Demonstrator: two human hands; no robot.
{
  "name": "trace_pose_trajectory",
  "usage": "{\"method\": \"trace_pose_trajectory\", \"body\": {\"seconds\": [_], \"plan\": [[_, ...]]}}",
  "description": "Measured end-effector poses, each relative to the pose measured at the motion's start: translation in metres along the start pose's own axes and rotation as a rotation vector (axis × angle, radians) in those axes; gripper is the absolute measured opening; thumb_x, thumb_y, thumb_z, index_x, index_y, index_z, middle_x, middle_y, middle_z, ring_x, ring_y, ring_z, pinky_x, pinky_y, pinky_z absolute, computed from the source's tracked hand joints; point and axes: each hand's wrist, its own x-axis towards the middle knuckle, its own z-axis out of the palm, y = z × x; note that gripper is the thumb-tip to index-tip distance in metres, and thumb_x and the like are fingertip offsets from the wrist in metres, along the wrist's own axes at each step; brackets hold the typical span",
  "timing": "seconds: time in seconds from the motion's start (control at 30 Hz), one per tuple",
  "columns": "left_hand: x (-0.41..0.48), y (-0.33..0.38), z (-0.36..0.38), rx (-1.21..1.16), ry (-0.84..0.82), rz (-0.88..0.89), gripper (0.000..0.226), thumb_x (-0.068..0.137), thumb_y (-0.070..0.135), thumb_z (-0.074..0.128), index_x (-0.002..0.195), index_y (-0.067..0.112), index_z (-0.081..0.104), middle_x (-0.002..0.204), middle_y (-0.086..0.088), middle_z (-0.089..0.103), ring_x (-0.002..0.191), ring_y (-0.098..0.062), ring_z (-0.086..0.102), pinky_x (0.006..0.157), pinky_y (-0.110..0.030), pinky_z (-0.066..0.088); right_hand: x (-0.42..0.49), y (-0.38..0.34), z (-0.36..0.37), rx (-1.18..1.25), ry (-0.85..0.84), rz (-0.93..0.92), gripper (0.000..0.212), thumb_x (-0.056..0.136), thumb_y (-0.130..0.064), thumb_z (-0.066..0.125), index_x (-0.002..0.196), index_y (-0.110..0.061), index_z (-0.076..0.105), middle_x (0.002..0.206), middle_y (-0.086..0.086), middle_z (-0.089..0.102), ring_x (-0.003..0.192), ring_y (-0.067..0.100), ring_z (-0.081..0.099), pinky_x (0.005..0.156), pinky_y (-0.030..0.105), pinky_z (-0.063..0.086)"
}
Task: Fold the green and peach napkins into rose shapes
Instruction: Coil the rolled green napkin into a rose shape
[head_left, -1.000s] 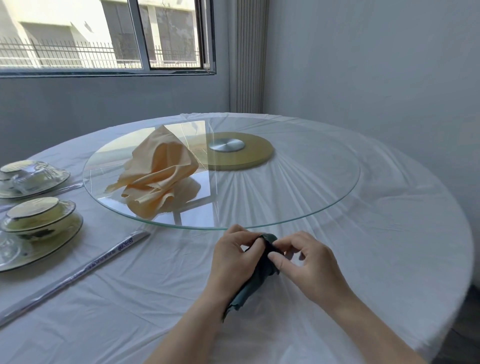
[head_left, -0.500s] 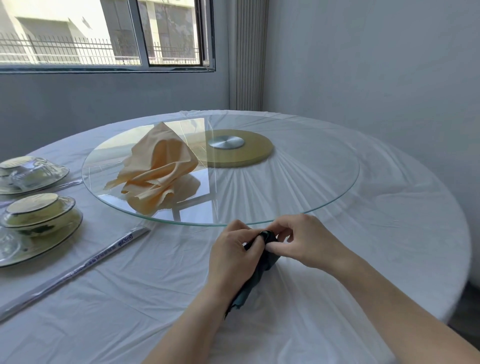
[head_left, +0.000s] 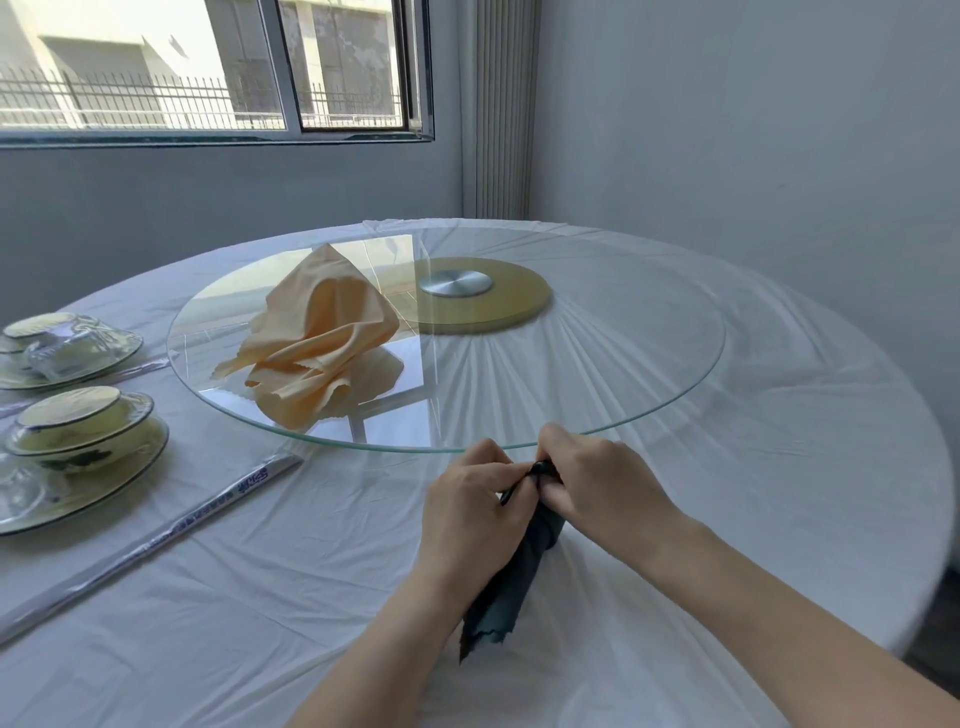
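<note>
Left of centre, the peach napkin (head_left: 322, 348) stands in a loose crumpled heap on the glass turntable (head_left: 675, 405), well apart from both hands. Just in front of the turntable's near rim, over the white tablecloth (head_left: 260, 597), the left hand (head_left: 470, 512) curls round the upper part of the rolled green napkin (head_left: 511, 587), its fingers (head_left: 493, 470) closed on the cloth. The napkin's dark top end sits wedged between the two hands. Its long axis runs from there back toward the person, slanting slightly left, and its loose scalloped lower end lies beside the left forearm. The right hand (head_left: 597, 483) pinches the top end from the other side, fingers (head_left: 556, 499) curled tight against it.
</note>
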Motion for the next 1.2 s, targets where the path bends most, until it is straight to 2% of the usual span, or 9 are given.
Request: {"method": "trace_pose_trajectory", "body": {"seconds": [0.1, 0.17, 0.23, 0.4, 0.63, 0.8, 0.93, 1.07, 1.2], "plan": [[0.002, -0.001, 0.002, -0.028, -0.091, -0.039, 0.012, 0.083, 0.028, 0.063, 0.09, 0.033, 0.072, 0.08, 0.01, 0.055, 0.078, -0.005, 0.058, 0.07, -0.016, 0.044, -0.006, 0.007, 0.004, 0.12, 0.057, 0.106, 0.012, 0.08, -0.014, 0.062, 0.079, -0.011, 0.05, 0.063, 0.003, 0.058, 0.057, 0.024, 0.054, 0.051, 0.03, 0.038], [0.004, -0.001, 0.003, -0.046, -0.128, -0.057, 0.007, 0.083, 0.02, 0.065, 0.083, 0.027, 0.066, 0.084, 0.01, 0.055, 0.079, -0.004, 0.055, 0.072, -0.012, 0.041, -0.007, 0.009, 0.005, 0.18, 0.034, 0.134, 0.01, 0.08, -0.011, 0.062, 0.081, -0.013, 0.052, 0.067, 0.002, 0.061, 0.062, 0.023, 0.057, 0.056, 0.028, 0.042], [0.005, -0.002, 0.003, -0.049, -0.11, -0.043, 0.022, 0.082, 0.012, 0.063, 0.072, 0.029, 0.054, 0.08, 0.01, 0.053, 0.075, -0.004, 0.051, 0.065, -0.01, 0.036, -0.007, 0.01, 0.005, 0.205, 0.004, 0.114, 0.006, 0.081, -0.008, 0.061, 0.084, -0.013, 0.057, 0.072, 0.001, 0.065, 0.067, 0.02, 0.06, 0.06, 0.027, 0.045], [0.005, -0.002, 0.002, -0.049, -0.105, -0.041, 0.035, 0.082, 0.007, 0.06, 0.065, 0.033, 0.043, 0.072, 0.012, 0.045, 0.072, -0.002, 0.045, 0.06, -0.012, 0.033, 0.002, 0.018, -0.019, 0.41, -0.273, 0.195, 0.011, 0.079, -0.016, 0.068, 0.089, -0.021, 0.069, 0.082, -0.008, 0.071, 0.079, 0.002, 0.065, 0.076, 0.023, 0.053], [0.005, -0.006, -0.001, -0.103, -0.107, -0.052, 0.026, 0.083, 0.007, 0.059, 0.068, 0.027, 0.05, 0.072, 0.014, 0.048, 0.071, -0.001, 0.047, 0.059, -0.011, 0.032, 0.019, 0.007, -0.025, 0.207, -0.323, 0.125, 0.012, 0.078, -0.016, 0.064, 0.077, -0.022, 0.055, 0.073, -0.004, 0.063, 0.072, 0.015, 0.061, 0.066, 0.03, 0.051], [0.007, -0.008, 0.001, -0.142, -0.136, -0.085, 0.018, 0.084, 0.009, 0.056, 0.073, 0.023, 0.052, 0.073, 0.011, 0.05, 0.066, -0.002, 0.046, 0.06, -0.015, 0.033, 0.015, 0.003, -0.007, -0.024, -0.189, 0.002, 0.017, 0.083, -0.014, 0.054, 0.084, -0.014, 0.037, 0.065, 0.003, 0.05, 0.059, 0.027, 0.046, 0.053, 0.031, 0.034], [0.008, -0.006, 0.006, -0.224, -0.186, -0.175, 0.007, 0.073, 0.019, 0.048, 0.079, 0.023, 0.048, 0.075, 0.006, 0.051, 0.062, 0.001, 0.045, 0.06, -0.013, 0.036, 0.002, 0.005, 0.006, -0.015, 0.05, -0.117, 0.021, 0.075, -0.004, 0.064, 0.075, -0.011, 0.045, 0.053, 0.002, 0.05, 0.044, 0.018, 0.034, 0.042, 0.026, 0.028], [0.012, -0.007, 0.005, -0.229, -0.195, -0.221, 0.006, 0.073, 0.018, 0.049, 0.076, 0.021, 0.046, 0.066, 0.007, 0.045, 0.05, 0.0, 0.04, 0.052, -0.012, 0.033, 0.002, 0.01, -0.001, 0.149, -0.105, 0.009, 0.005, 0.084, -0.008, 0.057, 0.088, -0.011, 0.056, 0.067, -0.002, 0.058, 0.059, 0.017, 0.049, 0.056, 0.026, 0.038], [0.012, -0.011, 0.005, -0.207, -0.189, -0.177, 0.006, 0.068, 0.024, 0.046, 0.074, 0.025, 0.046, 0.068, 0.009, 0.046, 0.053, -0.002, 0.039, 0.053, -0.014, 0.033, 0.01, 0.012, -0.017, 0.238, -0.278, 0.091, 0.015, 0.083, -0.021, 0.064, 0.098, -0.02, 0.062, 0.085, -0.004, 0.069, 0.078, 0.013, 0.063, 0.072, 0.028, 0.051]]}}
